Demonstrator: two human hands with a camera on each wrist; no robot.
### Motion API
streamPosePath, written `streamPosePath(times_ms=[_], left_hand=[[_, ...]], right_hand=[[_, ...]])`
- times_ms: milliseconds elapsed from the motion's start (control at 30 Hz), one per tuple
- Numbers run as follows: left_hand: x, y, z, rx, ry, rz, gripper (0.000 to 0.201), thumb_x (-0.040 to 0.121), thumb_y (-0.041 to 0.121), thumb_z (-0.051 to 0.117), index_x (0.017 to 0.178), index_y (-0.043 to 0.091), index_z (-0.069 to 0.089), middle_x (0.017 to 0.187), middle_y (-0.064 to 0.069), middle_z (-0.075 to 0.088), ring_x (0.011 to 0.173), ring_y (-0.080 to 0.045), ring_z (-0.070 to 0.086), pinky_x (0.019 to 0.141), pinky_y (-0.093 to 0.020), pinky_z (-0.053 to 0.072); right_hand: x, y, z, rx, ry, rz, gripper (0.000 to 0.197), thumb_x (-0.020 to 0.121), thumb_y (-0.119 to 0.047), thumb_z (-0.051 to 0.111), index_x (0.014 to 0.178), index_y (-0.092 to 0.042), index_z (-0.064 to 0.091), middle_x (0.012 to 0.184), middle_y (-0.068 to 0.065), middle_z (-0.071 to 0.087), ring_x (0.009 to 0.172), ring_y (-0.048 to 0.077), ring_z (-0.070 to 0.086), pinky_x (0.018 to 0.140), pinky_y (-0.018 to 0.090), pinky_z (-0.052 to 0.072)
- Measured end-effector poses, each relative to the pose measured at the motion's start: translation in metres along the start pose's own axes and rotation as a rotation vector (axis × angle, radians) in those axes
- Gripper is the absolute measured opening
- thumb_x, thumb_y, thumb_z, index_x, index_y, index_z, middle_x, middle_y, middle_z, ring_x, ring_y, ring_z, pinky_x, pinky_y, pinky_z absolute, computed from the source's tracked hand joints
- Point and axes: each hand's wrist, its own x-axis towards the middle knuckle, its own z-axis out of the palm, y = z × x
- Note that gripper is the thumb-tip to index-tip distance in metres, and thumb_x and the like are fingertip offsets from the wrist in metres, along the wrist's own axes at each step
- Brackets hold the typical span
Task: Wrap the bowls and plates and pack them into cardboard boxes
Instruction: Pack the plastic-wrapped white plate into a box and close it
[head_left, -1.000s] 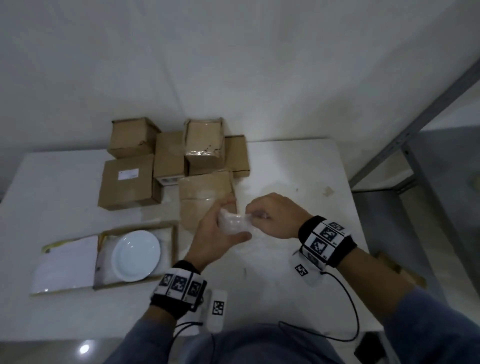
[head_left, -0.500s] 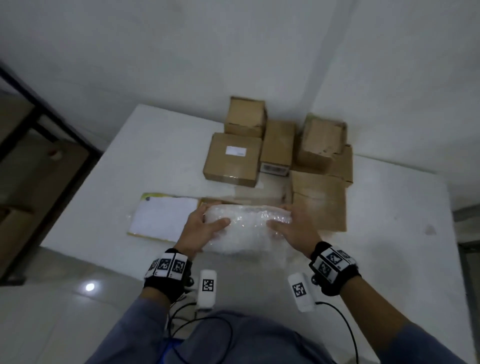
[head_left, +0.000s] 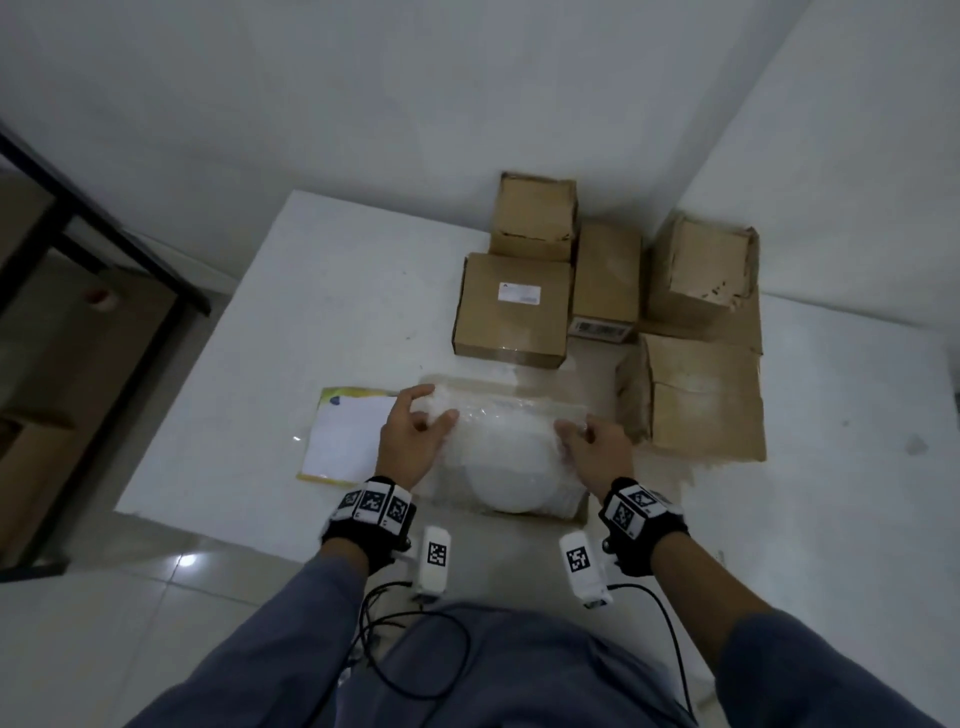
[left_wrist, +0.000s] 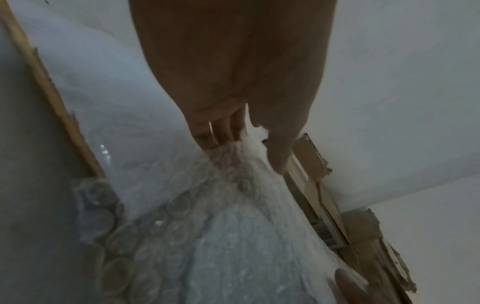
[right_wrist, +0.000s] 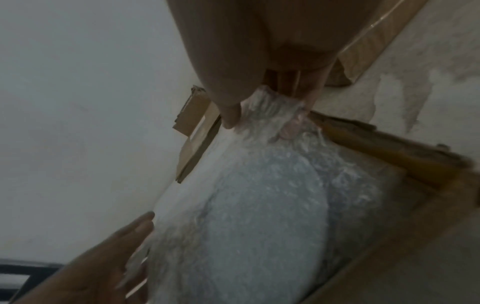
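A white plate (head_left: 511, 483) lies in a shallow open cardboard box (right_wrist: 389, 148) near the table's front edge. A sheet of bubble wrap (head_left: 498, 426) is spread over the plate, which shows through it. My left hand (head_left: 436, 408) pinches the wrap's far left part between thumb and fingers. My right hand (head_left: 574, 434) pinches its far right part. In the left wrist view the fingers (left_wrist: 221, 135) hold gathered wrap (left_wrist: 228, 160) above the covered plate (left_wrist: 233, 257). In the right wrist view the thumb and fingers (right_wrist: 230, 115) clamp bunched wrap (right_wrist: 267, 102) over the plate (right_wrist: 259, 216).
Several closed cardboard boxes stand behind the plate: a labelled one (head_left: 511, 306), a tall one (head_left: 535, 215), a narrow one (head_left: 605, 275), two worn ones (head_left: 698, 270) (head_left: 701, 395). The box's white lid flap (head_left: 348, 441) lies left. The white table (head_left: 311, 312) ends left beside a dark metal frame (head_left: 104, 228).
A second ago both hands held a small bunch of wrap right of the bare plate. Now the wrap lies spread over the plate with one hand at each side.
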Motion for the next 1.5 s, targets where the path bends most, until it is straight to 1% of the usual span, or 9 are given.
streamPosePath(times_ms=[200, 333, 467, 600, 767, 867, 1033, 1267, 1500], left_hand=[[0.010, -0.003, -0.008, 0.136, -0.210, 0.071, 0.074, 0.080, 0.007, 0.078, 0.138, 0.033, 0.041, 0.108, -0.007, 0.059, 0.089, -0.023, 0.064, 0.077, -0.029, 0.056], [0.006, -0.007, -0.004, 0.476, -0.191, 0.209, 0.060, 0.079, 0.023, 0.079, 0.129, 0.036, 0.046, 0.112, 0.002, 0.045, 0.090, -0.016, 0.056, 0.079, -0.032, 0.052], [0.003, -0.009, -0.002, 0.691, -0.063, 0.507, 0.043, 0.073, 0.019, 0.080, 0.110, 0.027, 0.060, 0.108, 0.005, 0.040, 0.093, -0.015, 0.050, 0.070, -0.031, 0.051], [0.010, 0.002, 0.010, 0.814, -0.270, 0.705, 0.048, 0.065, 0.022, 0.083, 0.108, 0.027, 0.061, 0.117, 0.001, 0.047, 0.105, -0.020, 0.052, 0.080, -0.037, 0.050], [0.018, 0.004, 0.021, 0.931, -0.433, 0.654, 0.063, 0.061, 0.033, 0.085, 0.117, 0.025, 0.057, 0.133, -0.005, 0.040, 0.121, -0.026, 0.045, 0.086, -0.040, 0.049], [0.018, 0.004, 0.019, 0.745, -0.157, 0.620, 0.057, 0.070, 0.034, 0.082, 0.119, 0.024, 0.056, 0.128, -0.003, 0.044, 0.116, -0.021, 0.047, 0.091, -0.036, 0.048], [0.035, 0.009, 0.021, 0.325, -0.044, 0.040, 0.088, 0.080, 0.026, 0.081, 0.151, 0.016, 0.030, 0.118, -0.006, 0.053, 0.107, -0.023, 0.056, 0.097, -0.039, 0.049], [0.033, 0.018, 0.020, 0.343, -0.066, 0.181, 0.009, 0.090, 0.018, 0.068, 0.085, 0.013, 0.061, 0.079, 0.000, 0.058, 0.072, -0.015, 0.054, 0.062, -0.020, 0.041], [0.029, 0.029, 0.002, -0.121, -0.156, 0.142, 0.007, 0.102, 0.017, 0.054, 0.102, 0.021, 0.060, 0.101, 0.002, 0.068, 0.094, -0.010, 0.065, 0.082, -0.035, 0.054]], right_hand=[[-0.002, 0.008, 0.004, -0.069, 0.061, -0.035, 0.052, 0.089, -0.024, 0.070, 0.134, -0.025, 0.044, 0.098, 0.000, 0.059, 0.087, 0.018, 0.059, 0.080, 0.032, 0.051], [-0.004, 0.012, 0.001, -0.265, 0.067, -0.107, 0.059, 0.088, -0.020, 0.067, 0.138, -0.029, 0.036, 0.090, -0.004, 0.059, 0.083, 0.022, 0.063, 0.073, 0.035, 0.053], [-0.005, 0.013, -0.003, -0.538, 0.110, -0.123, 0.064, 0.086, -0.030, 0.065, 0.140, -0.032, 0.032, 0.124, 0.001, 0.055, 0.103, 0.026, 0.061, 0.079, 0.037, 0.051], [-0.004, 0.007, 0.000, -0.638, 0.023, -0.435, 0.063, 0.078, -0.034, 0.070, 0.134, -0.021, 0.045, 0.125, 0.005, 0.046, 0.109, 0.029, 0.054, 0.087, 0.041, 0.051], [-0.007, 0.010, 0.012, -0.772, -0.095, -0.448, 0.069, 0.071, -0.047, 0.072, 0.132, -0.023, 0.049, 0.147, 0.012, 0.035, 0.133, 0.032, 0.037, 0.108, 0.044, 0.034], [-0.007, 0.014, 0.010, -0.515, 0.125, -0.214, 0.066, 0.078, -0.045, 0.070, 0.134, -0.022, 0.044, 0.140, 0.011, 0.037, 0.126, 0.032, 0.040, 0.104, 0.047, 0.040], [0.005, 0.015, 0.019, -0.417, 0.075, 0.044, 0.078, 0.086, -0.040, 0.066, 0.149, -0.013, 0.028, 0.145, 0.016, 0.038, 0.131, 0.036, 0.040, 0.108, 0.048, 0.034], [0.009, 0.010, 0.022, -0.139, 0.186, -0.078, 0.040, 0.082, -0.020, 0.072, 0.113, -0.009, 0.050, 0.112, 0.009, 0.053, 0.102, 0.028, 0.053, 0.087, 0.038, 0.044], [0.010, -0.010, 0.003, 0.320, 0.188, -0.121, 0.040, 0.081, -0.011, 0.075, 0.104, -0.017, 0.042, 0.095, -0.002, 0.056, 0.083, 0.015, 0.058, 0.069, 0.022, 0.049]])
